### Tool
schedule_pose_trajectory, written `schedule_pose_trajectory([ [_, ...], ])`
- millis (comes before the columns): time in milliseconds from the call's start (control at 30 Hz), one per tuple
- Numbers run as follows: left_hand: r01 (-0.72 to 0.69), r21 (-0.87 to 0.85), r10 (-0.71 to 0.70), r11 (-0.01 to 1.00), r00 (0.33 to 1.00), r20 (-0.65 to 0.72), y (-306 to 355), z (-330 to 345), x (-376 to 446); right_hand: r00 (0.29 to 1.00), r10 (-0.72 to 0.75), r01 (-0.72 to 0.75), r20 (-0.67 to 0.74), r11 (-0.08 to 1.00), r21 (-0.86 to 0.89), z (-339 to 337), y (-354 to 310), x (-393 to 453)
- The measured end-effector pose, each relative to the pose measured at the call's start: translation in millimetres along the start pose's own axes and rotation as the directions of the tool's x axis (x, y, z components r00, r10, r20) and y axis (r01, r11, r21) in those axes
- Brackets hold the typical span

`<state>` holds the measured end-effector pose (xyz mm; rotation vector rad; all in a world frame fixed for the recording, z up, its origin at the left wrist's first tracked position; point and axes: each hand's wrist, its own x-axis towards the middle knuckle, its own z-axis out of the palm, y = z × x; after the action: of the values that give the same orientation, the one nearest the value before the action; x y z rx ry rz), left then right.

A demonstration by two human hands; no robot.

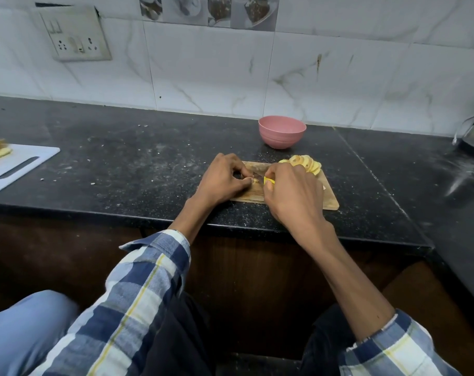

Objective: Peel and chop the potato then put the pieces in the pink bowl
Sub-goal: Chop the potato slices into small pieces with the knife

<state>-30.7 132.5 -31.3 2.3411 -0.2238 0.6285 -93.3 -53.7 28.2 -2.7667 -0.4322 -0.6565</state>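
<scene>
Head view: one pink bowl [282, 131], two hands.

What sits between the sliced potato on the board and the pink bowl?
Nothing visible. The potato slices lie at the far right of the wooden board; the pink bowl stands just beyond on bare counter. Both hands work nearer on the board.

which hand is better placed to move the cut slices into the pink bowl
Right, probably. The right hand sits beside the potato slices on the wooden board, with the pink bowl just beyond them. It grips a yellow-handled knife, though. The left hand pinches a small piece farther away.
</scene>
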Motion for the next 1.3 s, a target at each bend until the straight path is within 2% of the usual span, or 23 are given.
schedule_pose_trajectory([
  [400, 0.043, -0.055, -0.045, 0.998, 0.999, -0.025, -7, 2, 2, 0.999, 0.013, -0.014, 0.034, 0.999, 0.032, -32, 5, -30],
  [533, 0.047, -0.105, -0.050, 0.993, 0.998, -0.024, -7, 0, 0, 0.999, 0.031, -0.030, -0.014, 0.998, 0.063, -17, 0, -24],
  [933, 0.100, -0.116, -0.103, 0.988, 0.994, -0.019, -10, 4, 3, 0.998, 0.031, -0.035, 0.056, 0.997, 0.062, -9, -11, -13],
  [1133, 0.095, -0.097, -0.097, 0.991, 0.995, -0.017, -11, 4, 3, 0.995, 0.044, -0.049, 0.086, 0.997, 0.060, -38, -1, -30],
  [1300, 0.005, -0.085, 0.001, 0.996, 0.998, 0.070, -4, -5, 6, 0.999, 0.049, -0.048, -0.004, 0.995, 0.092, -51, 6, -39],
])
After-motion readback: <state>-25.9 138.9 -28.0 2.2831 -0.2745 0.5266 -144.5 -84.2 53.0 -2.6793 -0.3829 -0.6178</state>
